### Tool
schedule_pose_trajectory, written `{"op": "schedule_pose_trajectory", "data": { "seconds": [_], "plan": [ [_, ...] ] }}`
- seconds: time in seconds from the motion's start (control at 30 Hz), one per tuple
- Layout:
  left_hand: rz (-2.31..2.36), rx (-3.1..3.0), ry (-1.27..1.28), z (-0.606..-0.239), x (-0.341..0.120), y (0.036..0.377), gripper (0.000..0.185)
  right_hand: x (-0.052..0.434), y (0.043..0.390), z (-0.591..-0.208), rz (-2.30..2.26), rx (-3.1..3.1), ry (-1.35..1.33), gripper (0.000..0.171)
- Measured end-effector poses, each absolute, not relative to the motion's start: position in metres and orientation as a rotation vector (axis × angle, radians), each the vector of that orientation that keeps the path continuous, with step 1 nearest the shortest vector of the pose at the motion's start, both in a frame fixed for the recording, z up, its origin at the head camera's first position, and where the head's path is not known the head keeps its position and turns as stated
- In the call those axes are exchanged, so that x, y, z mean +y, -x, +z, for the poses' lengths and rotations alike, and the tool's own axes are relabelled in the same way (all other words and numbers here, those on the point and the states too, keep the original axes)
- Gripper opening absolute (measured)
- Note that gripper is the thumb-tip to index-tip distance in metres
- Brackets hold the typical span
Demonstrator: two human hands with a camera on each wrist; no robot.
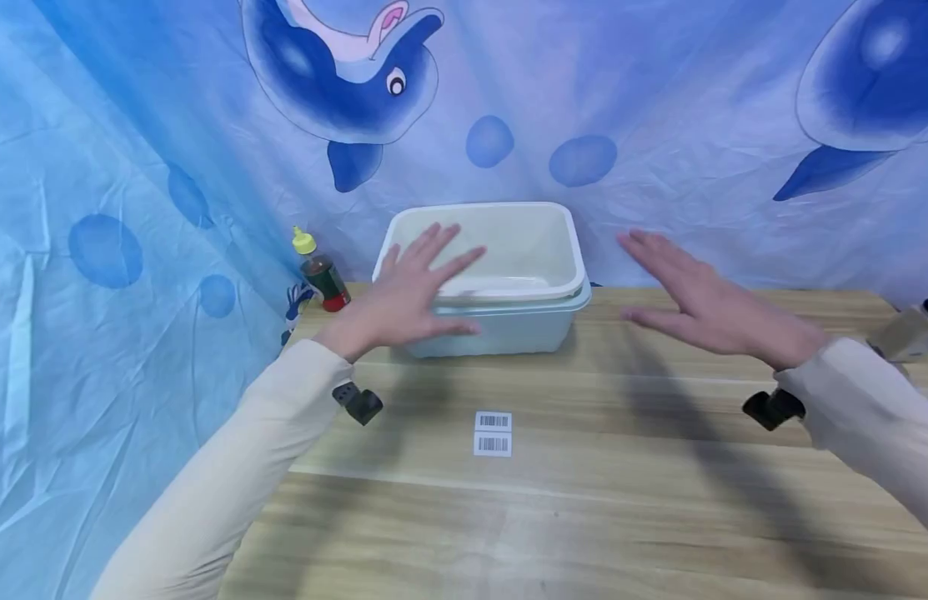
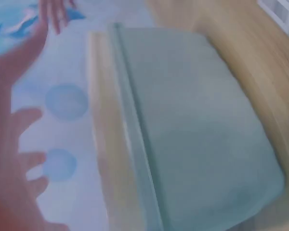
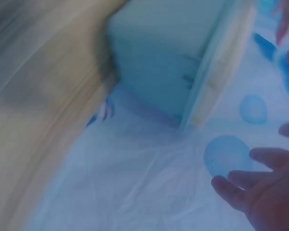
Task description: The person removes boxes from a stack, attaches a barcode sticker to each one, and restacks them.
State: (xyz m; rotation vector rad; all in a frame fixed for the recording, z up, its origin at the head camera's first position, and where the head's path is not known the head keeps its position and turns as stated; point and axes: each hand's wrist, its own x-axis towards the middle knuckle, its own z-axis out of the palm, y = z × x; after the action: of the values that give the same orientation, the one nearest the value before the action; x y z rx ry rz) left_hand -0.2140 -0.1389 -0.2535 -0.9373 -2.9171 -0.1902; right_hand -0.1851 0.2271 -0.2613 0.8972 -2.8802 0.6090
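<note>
A white plastic basin [image 1: 509, 250] sits nested in a light blue-green basin [image 1: 501, 333] at the back of the wooden table. My left hand [image 1: 411, 296] is over the basins' left front side in the head view, fingers spread, nothing held. Off to the right of the basins, my right hand [image 1: 704, 304] is raised over the table with its fingers extended and nothing in it. The left wrist view shows the blue-green basin's side [image 2: 197, 120] close by. In the right wrist view the spread fingers [image 3: 231, 190] are apart from the basins.
A bottle with a yellow cap [image 1: 324, 271] stands at the back left. Two barcode labels [image 1: 494, 433] lie on the wooden table [image 1: 554, 508]. A beige object with a black top [image 1: 910, 329] is at the right edge. Behind hangs a blue dolphin-print curtain [image 1: 659, 92].
</note>
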Motion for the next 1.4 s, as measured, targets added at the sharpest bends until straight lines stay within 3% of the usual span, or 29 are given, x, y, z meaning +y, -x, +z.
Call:
{"op": "schedule_pose_trajectory", "data": {
  "seconds": [0.27, 0.53, 0.8, 1.03, 1.4],
  "plan": [
    [-0.746, -2.843, 0.443, -0.277, -0.18, 0.226, 0.114, 0.205, 0.213, -0.261, 1.162, -2.796, -0.53, 0.068],
    [-1.186, -2.809, 0.187, -0.305, -0.195, 0.234, 0.126, 0.178, 0.25, -0.281, 1.255, -2.774, -0.323, 0.064],
    [-1.436, -2.732, 0.053, -0.317, -0.194, 0.236, 0.122, 0.166, 0.268, -0.293, 1.347, -2.754, -0.231, 0.059],
    [-1.6, -2.608, 0.141, -0.328, -0.196, 0.24, 0.095, 0.161, 0.277, -0.297, 1.349, -2.755, -0.214, 0.055],
    [-1.559, -2.624, 0.028, -0.335, -0.209, 0.234, 0.096, 0.138, 0.293, -0.294, 1.636, -2.661, 0.021, 0.04]
  ]
}}
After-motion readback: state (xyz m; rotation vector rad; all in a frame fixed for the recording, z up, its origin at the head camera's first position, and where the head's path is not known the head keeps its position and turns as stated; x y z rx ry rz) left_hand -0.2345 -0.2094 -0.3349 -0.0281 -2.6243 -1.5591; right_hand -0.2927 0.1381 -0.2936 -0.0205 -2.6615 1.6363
